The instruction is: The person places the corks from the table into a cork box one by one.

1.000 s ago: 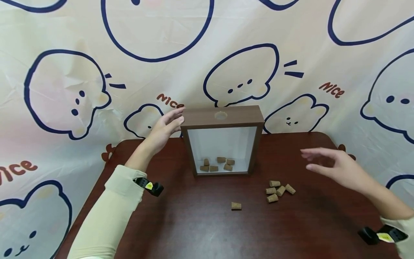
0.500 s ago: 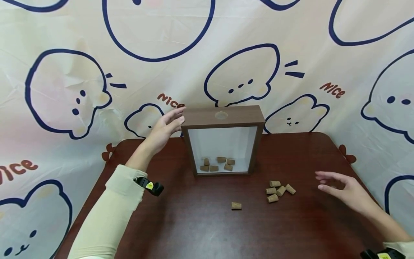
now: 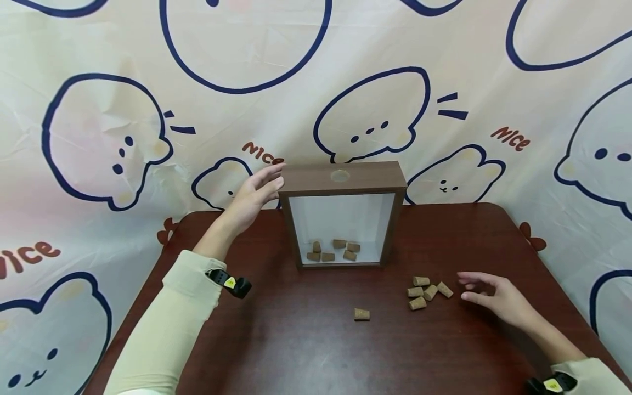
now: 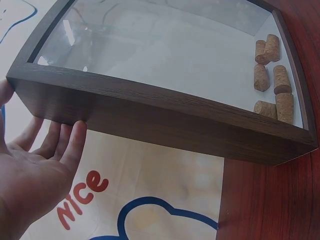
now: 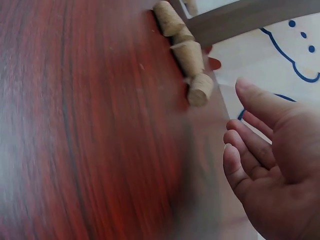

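Note:
A brown wooden box frame (image 3: 316, 182) with a clear front and a round hole in its top stands upright near the back of the table. Several corks (image 3: 328, 257) lie on its floor behind the pane. My left hand (image 3: 249, 198) touches the box's upper left side with fairly straight fingers, also seen in the left wrist view. My right hand (image 3: 501, 299) hovers just right of a small pile of corks (image 3: 416, 292), fingers loosely bent and apart from them, holding nothing. One more cork (image 3: 362, 314) lies alone in front of the box.
The dark red-brown table (image 3: 296, 340) reaches back to a printed cloth (image 3: 276, 120) hanging behind and at both sides. Each wrist wears a black strap with a small camera (image 3: 240, 287).
My right hand has come down towards the table, then moved left to near the cork pile. The left hand stays against the box, and the corks have not moved.

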A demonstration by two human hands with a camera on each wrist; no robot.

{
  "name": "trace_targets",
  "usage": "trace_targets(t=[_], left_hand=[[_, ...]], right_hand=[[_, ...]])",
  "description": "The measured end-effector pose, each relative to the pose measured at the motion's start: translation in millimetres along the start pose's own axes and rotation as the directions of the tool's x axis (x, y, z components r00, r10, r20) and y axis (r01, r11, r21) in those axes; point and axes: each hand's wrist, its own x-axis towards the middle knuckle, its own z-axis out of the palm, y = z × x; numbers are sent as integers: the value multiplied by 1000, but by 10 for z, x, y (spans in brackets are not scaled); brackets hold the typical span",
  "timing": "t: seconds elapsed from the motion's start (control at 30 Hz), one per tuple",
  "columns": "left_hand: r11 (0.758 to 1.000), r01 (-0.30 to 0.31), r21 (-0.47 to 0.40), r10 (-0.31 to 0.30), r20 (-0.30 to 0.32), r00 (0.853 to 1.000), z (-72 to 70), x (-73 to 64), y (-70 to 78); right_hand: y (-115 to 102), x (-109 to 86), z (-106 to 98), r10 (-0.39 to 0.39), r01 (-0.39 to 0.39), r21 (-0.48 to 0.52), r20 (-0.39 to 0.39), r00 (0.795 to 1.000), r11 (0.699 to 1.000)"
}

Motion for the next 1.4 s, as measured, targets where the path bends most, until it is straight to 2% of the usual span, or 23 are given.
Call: trace_targets(t=[0.2,0.4,0.73,1.07,1.4], left_hand=[[1000,4,2,-4,-5,1000,-7,-11,3],[1000,-1,8,1,2,1000,-9,-15,1],[1000,-6,9,6,4,1000,-7,-5,6],[1000,-5,7,5,7,1000,-4,-4,-4],[1000,-4,4,4,10,1000,-4,-1,-17]], right_hand=[[-25,106,163,-31,31,-12,24,999,999],[-44,168,298,-14,15,-41,26,1000,999],[-61,213,387,7,-8,-158,-9,1000,987],[-138,163,233,13,-18,-181,-28,1000,983],[-329,188,-75,-101,81,-255,-67,993,964]])
